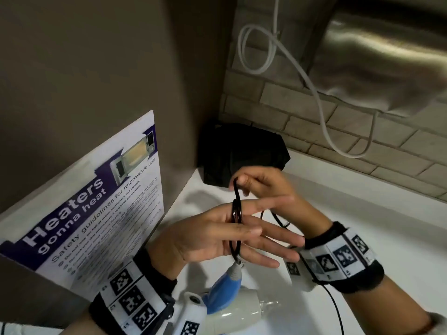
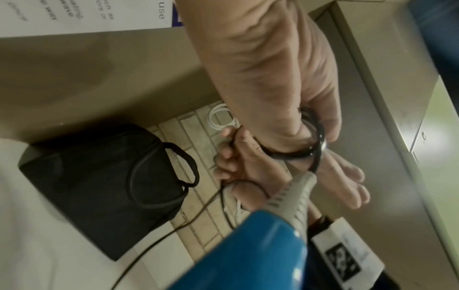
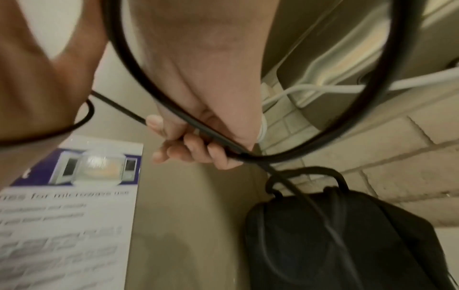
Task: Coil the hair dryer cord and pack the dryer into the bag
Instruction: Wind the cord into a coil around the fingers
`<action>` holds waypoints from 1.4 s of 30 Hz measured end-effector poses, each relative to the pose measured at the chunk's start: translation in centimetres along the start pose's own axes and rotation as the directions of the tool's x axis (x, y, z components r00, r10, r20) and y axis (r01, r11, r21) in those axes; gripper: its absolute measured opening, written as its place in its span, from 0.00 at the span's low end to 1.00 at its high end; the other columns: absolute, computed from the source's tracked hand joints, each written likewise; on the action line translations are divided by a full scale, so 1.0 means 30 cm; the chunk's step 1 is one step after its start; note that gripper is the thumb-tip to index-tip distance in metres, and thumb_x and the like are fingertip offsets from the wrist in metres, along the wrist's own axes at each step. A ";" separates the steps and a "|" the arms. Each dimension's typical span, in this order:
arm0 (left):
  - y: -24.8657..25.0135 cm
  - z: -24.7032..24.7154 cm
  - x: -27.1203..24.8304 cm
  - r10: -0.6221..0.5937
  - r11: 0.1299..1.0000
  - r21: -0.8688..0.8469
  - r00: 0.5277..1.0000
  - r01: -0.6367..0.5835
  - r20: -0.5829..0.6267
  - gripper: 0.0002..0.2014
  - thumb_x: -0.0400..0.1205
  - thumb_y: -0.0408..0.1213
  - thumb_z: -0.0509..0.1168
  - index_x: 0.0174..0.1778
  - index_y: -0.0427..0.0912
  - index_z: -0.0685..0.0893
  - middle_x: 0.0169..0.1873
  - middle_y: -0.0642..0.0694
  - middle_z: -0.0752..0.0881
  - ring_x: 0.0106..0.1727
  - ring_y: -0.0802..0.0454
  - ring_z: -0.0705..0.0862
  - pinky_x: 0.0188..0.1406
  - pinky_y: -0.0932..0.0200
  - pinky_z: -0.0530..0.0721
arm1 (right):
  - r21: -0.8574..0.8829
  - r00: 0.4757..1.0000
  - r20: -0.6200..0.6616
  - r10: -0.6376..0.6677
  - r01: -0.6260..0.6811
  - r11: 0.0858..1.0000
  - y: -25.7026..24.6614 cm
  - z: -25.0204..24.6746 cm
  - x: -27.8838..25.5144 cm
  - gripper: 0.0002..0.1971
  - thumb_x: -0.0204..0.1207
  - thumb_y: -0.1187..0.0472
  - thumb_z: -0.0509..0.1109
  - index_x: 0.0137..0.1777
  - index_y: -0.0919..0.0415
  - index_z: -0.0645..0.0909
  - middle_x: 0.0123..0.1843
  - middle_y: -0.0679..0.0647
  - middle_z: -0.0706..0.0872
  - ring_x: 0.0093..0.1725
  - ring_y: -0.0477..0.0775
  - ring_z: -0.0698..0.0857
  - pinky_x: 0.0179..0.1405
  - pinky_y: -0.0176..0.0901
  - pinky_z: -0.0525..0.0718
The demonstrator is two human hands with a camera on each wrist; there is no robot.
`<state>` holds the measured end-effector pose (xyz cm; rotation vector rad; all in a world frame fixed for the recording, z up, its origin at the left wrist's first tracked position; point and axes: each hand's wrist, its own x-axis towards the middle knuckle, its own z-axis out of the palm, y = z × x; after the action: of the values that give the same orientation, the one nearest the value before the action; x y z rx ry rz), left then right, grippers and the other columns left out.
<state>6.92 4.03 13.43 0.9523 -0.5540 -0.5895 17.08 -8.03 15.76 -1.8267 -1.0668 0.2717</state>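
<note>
The black cord (image 1: pixel 235 213) is wound in loops round my left hand (image 1: pixel 242 228), whose fingers point right while the thumb lies over the coil (image 2: pixel 320 137). My right hand (image 1: pixel 242 181) is just above, pinching a strand of the cord (image 3: pixel 174 109) between thumb and fingers. The blue and white hair dryer (image 1: pixel 225 288) is right below my left hand, its grey cord collar (image 2: pixel 293 194) pointing up at the coil. I cannot tell whether it rests on the counter. The black bag (image 1: pixel 242 153) stands in the corner behind both hands, also seen in the wrist views (image 2: pixel 99 186) (image 3: pixel 347 245).
A microwave safety poster (image 1: pixel 96 213) hangs on the grey panel at left. A white cable (image 1: pixel 321 105) droops down the brick wall below a steel appliance (image 1: pixel 387 56). Slack cord (image 1: pixel 278 218) trails onto the white counter (image 1: pixel 362 226).
</note>
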 end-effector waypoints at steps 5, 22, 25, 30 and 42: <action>-0.008 0.007 0.022 0.228 0.972 -0.035 0.967 -0.233 -0.118 0.41 0.77 0.13 0.45 0.80 0.56 0.61 0.76 0.35 0.71 0.77 0.37 0.68 0.80 0.43 0.60 | 0.011 0.990 0.022 -0.141 0.141 0.990 0.105 0.126 -0.149 0.13 0.75 0.52 0.72 0.59 0.48 0.85 0.57 0.15 0.78 0.56 0.10 0.69 0.54 0.03 0.60; 0.017 -0.135 -0.025 0.346 0.882 0.001 0.646 -0.471 -0.680 0.41 0.68 0.15 0.47 0.79 0.45 0.64 0.77 0.45 0.72 0.75 0.43 0.74 0.71 0.36 0.70 | -0.515 0.953 0.120 0.277 -0.178 0.838 0.058 0.033 -0.301 0.09 0.84 0.62 0.61 0.53 0.49 0.81 0.24 0.39 0.71 0.31 0.38 0.76 0.31 0.28 0.69; 0.019 -0.141 -0.016 0.328 0.908 0.053 0.624 -0.417 -0.709 0.37 0.77 0.13 0.43 0.79 0.46 0.64 0.76 0.46 0.73 0.74 0.44 0.75 0.75 0.34 0.66 | -0.525 0.983 0.090 0.160 -0.090 0.846 -0.004 0.008 -0.298 0.09 0.83 0.62 0.60 0.50 0.50 0.82 0.26 0.38 0.69 0.33 0.41 0.75 0.34 0.24 0.69; 0.025 -0.145 0.011 0.331 0.924 0.113 0.616 -0.365 -0.715 0.28 0.84 0.19 0.47 0.79 0.45 0.65 0.72 0.44 0.78 0.72 0.46 0.77 0.74 0.34 0.67 | -0.622 0.987 0.161 -0.008 0.107 0.776 -0.059 0.032 -0.280 0.19 0.68 0.75 0.66 0.45 0.48 0.79 0.29 0.33 0.65 0.35 0.41 0.68 0.38 0.34 0.72; 0.051 -0.080 0.003 0.098 0.995 0.071 0.923 -0.077 -0.373 0.22 0.81 0.44 0.54 0.60 0.27 0.73 0.58 0.31 0.86 0.63 0.30 0.83 0.70 0.37 0.75 | -0.641 0.971 0.020 -0.238 0.195 0.742 -0.159 -0.071 -0.018 0.14 0.69 0.61 0.54 0.41 0.60 0.82 0.36 0.46 0.75 0.37 0.52 0.75 0.37 0.38 0.71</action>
<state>8.92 6.04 13.63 1.0560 -0.2659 -0.2993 15.39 -9.07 20.63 -2.2545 -1.4306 -0.3440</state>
